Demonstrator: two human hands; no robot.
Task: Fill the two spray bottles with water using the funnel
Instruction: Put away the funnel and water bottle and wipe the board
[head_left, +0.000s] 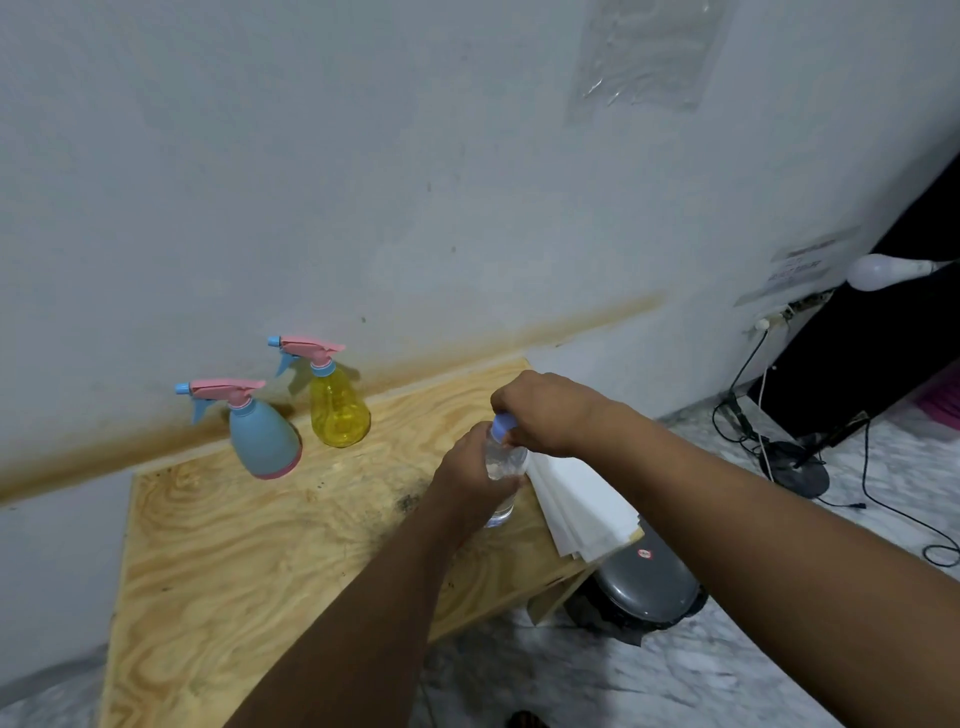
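A plain home room: stained painted wall (363, 182), marble-patterned floor (727, 675), bare plywood desk (234, 545), loose cables (883, 493) by a wall socket (769, 322)

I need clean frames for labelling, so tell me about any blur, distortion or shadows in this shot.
Head view: wide-angle bending tilts the wooden table and wall; the blue spray bottle and yellow spray bottle are fairly sharp and cast soft shadows on the wall; the hands on the water bottle look slightly soft; far edges smear.
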